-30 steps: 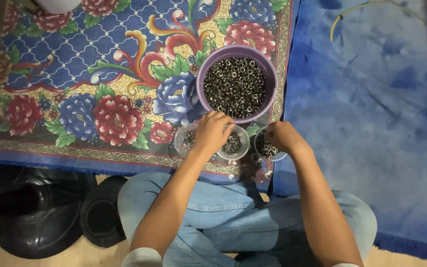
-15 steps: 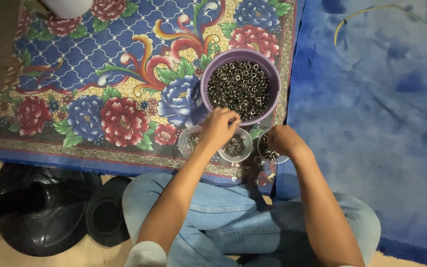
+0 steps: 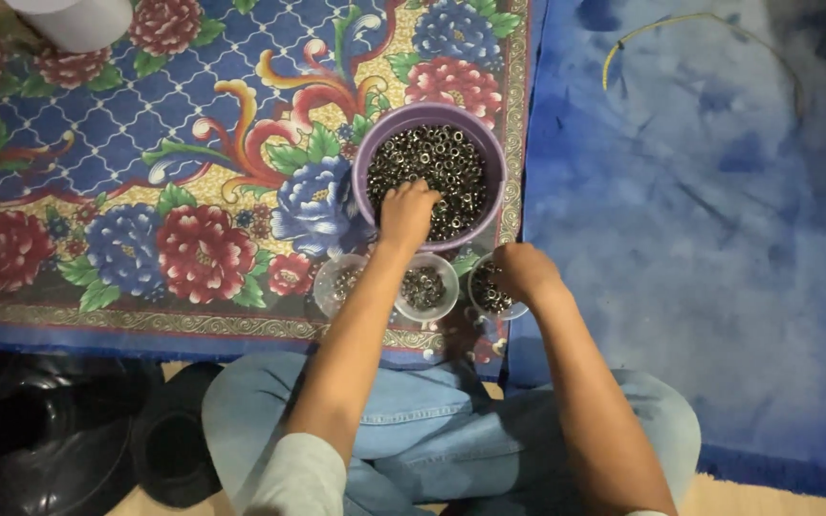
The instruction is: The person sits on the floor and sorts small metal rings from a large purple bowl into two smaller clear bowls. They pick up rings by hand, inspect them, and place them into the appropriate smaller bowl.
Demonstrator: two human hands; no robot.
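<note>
- At twelve o'clock from the person's knees, on the flowered rug (image 3: pixel 145 182), sits the purple bowl (image 3: pixel 429 172), heaped with small metal rings (image 3: pixel 451 167). The left hand (image 3: pixel 407 212) is sunk in the pile with fingers curled; whether it grips any rings I cannot tell.
- At one o'clock, the right hand (image 3: pixel 524 270) lies curled over the right clear cup (image 3: pixel 495 291); what it pinches is hidden.
- A careless lift of the left hand could likely scatter rings over the rim, and they would be hard to find on the busy pattern.
- The left forearm crosses above the left clear cup (image 3: pixel 338 284) and the middle clear cup (image 3: pixel 426 287); a dropped wrist might tip either, for they look light.
- The cups stand touching near the rug's edge, so one knocked cup could upset its neighbour.
</note>
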